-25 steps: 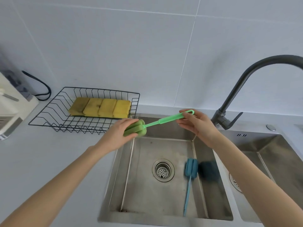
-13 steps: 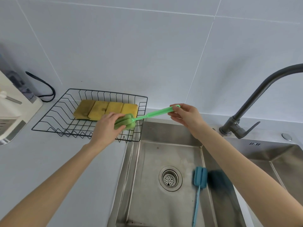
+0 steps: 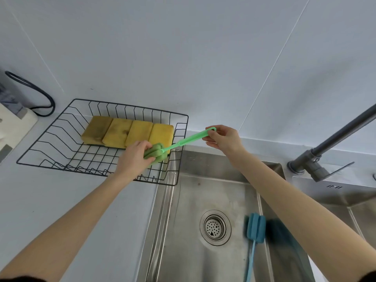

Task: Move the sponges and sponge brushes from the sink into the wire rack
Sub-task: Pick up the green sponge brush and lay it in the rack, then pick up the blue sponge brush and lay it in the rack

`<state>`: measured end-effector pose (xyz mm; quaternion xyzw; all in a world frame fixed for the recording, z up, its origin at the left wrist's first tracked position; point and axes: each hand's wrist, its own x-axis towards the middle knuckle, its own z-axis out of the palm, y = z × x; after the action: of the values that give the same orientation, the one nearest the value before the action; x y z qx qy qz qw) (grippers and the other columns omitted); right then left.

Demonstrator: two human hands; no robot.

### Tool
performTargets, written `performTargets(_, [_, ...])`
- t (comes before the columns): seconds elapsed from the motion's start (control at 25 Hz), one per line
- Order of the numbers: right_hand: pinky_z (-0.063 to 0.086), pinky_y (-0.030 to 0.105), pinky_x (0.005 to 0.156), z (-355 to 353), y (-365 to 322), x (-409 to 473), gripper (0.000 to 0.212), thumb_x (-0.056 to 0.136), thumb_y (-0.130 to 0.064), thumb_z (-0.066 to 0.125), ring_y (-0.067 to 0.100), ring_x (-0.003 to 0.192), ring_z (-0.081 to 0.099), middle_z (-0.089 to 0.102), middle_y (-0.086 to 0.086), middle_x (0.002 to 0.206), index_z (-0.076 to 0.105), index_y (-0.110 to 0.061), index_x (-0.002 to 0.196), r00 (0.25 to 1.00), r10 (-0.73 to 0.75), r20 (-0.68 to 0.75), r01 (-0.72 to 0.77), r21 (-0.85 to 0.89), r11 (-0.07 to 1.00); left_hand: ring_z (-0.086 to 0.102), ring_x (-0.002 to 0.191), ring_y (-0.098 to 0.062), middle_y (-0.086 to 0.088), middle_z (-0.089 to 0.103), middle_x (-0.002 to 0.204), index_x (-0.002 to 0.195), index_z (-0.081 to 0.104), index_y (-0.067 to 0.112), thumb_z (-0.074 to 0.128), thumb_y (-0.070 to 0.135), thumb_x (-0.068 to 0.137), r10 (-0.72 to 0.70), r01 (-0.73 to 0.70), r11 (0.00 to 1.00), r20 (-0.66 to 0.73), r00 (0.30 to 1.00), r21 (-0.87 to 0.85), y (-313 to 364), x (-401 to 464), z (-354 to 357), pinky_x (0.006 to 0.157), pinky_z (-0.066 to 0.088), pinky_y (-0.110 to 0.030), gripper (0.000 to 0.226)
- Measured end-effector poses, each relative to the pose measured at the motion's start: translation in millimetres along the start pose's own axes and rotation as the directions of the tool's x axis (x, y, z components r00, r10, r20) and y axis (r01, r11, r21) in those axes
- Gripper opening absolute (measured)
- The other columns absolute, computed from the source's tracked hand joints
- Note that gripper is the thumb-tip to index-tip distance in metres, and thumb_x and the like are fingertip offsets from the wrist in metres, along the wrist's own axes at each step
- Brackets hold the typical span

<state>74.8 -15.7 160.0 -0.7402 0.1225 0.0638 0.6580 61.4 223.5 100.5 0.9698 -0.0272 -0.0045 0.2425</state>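
Observation:
I hold a green sponge brush (image 3: 183, 143) with both hands over the right end of the black wire rack (image 3: 61, 127). My left hand (image 3: 133, 159) grips its foam head just inside the rack's right wall. My right hand (image 3: 223, 139) pinches the looped end of the handle, which crosses above the rack's rim. Several yellow sponges (image 3: 126, 132) lie side by side at the back of the rack. A blue sponge brush (image 3: 255, 231) lies in the steel sink (image 3: 183, 210), right of the drain, its handle pointing toward me.
A dark grey faucet (image 3: 317, 157) stands at the right between two basins. A white appliance (image 3: 12, 129) with a black cord (image 3: 40, 94) sits left of the rack on the grey counter (image 3: 50, 200). Tiled wall behind.
Both hands carried the green brush left from above the sink's rim to the rack; its foam head now sits inside the rack's right end. My view shifted left.

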Motion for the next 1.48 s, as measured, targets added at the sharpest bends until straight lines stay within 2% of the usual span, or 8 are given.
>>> performTargets(0.12, [0.055, 0.016, 0.068, 2, 9, 7, 0.015, 0.092, -0.004, 0.049, 0.008, 0.071, 0.064, 0.063, 0.005, 0.085, 0.062, -0.008, 0.098, 1.000, 0.003, -0.014, -0.004, -0.013, 1.000, 0.057, 0.095, -0.023, -0.009, 0.059, 0.111, 0.106, 0.054, 0.010, 0.065, 0.023, 0.078, -0.022, 0.022, 1.000, 0.023, 0.999, 0.017, -1, 6, 7, 0.075, 0.047, -0.035, 0.033])
performTargets(0.32, [0.054, 0.020, 0.071, -2, 23, 12, 0.019, 0.092, -0.004, 0.048, 0.010, 0.072, 0.064, 0.061, 0.000, 0.078, 0.061, -0.001, 0.106, 0.998, 0.042, -0.041, -0.043, -0.043, 0.998, 0.055, 0.099, -0.025, -0.011, 0.057, 0.114, 0.109, 0.052, 0.009, 0.064, 0.020, 0.079, -0.031, 0.030, 0.999, 0.022, 0.999, 0.030, 3, 12, 13, 0.072, 0.043, -0.032, 0.034])
performTargets(0.52, [0.054, 0.022, 0.071, -5, 26, 10, 0.014, 0.090, -0.006, 0.050, 0.018, 0.079, 0.065, 0.063, 0.007, 0.089, 0.060, -0.012, 0.099, 0.998, 0.032, -0.049, -0.036, -0.080, 0.996, 0.055, 0.101, -0.028, -0.013, 0.057, 0.115, 0.113, 0.051, 0.008, 0.062, 0.019, 0.081, -0.008, 0.006, 0.999, 0.044, 0.999, 0.045, 5, 9, 12, 0.076, 0.045, -0.036, 0.036])
performTargets(0.68, [0.052, 0.041, 0.093, -9, 26, 5, 0.032, 0.087, -0.010, 0.054, 0.020, 0.091, 0.058, 0.062, 0.005, 0.098, 0.056, -0.011, 0.118, 0.996, 0.039, -0.075, -0.055, -0.230, 0.972, 0.053, 0.108, -0.028, -0.014, 0.053, 0.122, 0.122, 0.047, 0.008, 0.062, 0.020, 0.081, 0.000, -0.007, 0.998, 0.109, 0.994, 0.059, 11, 5, 5, 0.087, 0.045, -0.037, 0.045])
performTargets(0.8, [0.045, 0.030, 0.085, -18, 22, -4, 0.041, 0.088, -0.017, 0.054, 0.017, 0.096, 0.052, 0.061, 0.006, 0.120, 0.050, -0.015, 0.129, 0.996, 0.033, -0.077, -0.056, -0.322, 0.945, 0.052, 0.112, -0.027, -0.012, 0.052, 0.127, 0.128, 0.043, 0.011, 0.058, 0.023, 0.084, 0.008, -0.017, 0.997, 0.126, 0.992, 0.075, 21, 1, -3, 0.089, 0.046, -0.040, 0.048])
performTargets(0.92, [0.036, 0.024, 0.083, -28, 18, -15, 0.045, 0.089, -0.020, 0.052, 0.019, 0.109, 0.052, 0.057, 0.005, 0.128, 0.045, -0.018, 0.134, 0.997, 0.046, -0.068, -0.068, -0.385, 0.921, 0.050, 0.116, -0.026, -0.010, 0.049, 0.132, 0.130, 0.041, 0.011, 0.056, 0.023, 0.085, 0.049, -0.056, 0.997, 0.113, 0.992, 0.061, 36, -3, -13, 0.092, 0.045, -0.040, 0.049])
performTargets(1.24, [0.037, 0.025, 0.088, -70, 28, -56, 0.045, 0.091, -0.022, 0.047, 0.025, 0.119, 0.051, 0.052, 0.008, 0.135, 0.043, -0.016, 0.136, 0.996, 0.063, -0.061, -0.085, -0.494, 0.865, 0.050, 0.113, -0.026, -0.008, 0.050, 0.132, 0.129, 0.042, 0.015, 0.052, 0.022, 0.087, 0.261, -0.276, 0.951, 0.115, 0.958, 0.141, 96, -23, -18, 0.082, 0.045, -0.037, 0.044])
performTargets(1.48, [0.041, 0.032, 0.095, -106, 57, -91, 0.044, 0.092, -0.021, 0.047, 0.027, 0.119, 0.051, 0.054, 0.011, 0.132, 0.043, -0.013, 0.135, 0.987, 0.106, -0.116, -0.152, -0.516, 0.843, 0.045, 0.123, -0.024, -0.005, 0.047, 0.137, 0.131, 0.040, 0.016, 0.051, 0.025, 0.087, 0.367, -0.400, 0.909, 0.232, 0.901, 0.114, 138, -40, 19, 0.100, 0.040, -0.039, 0.046])
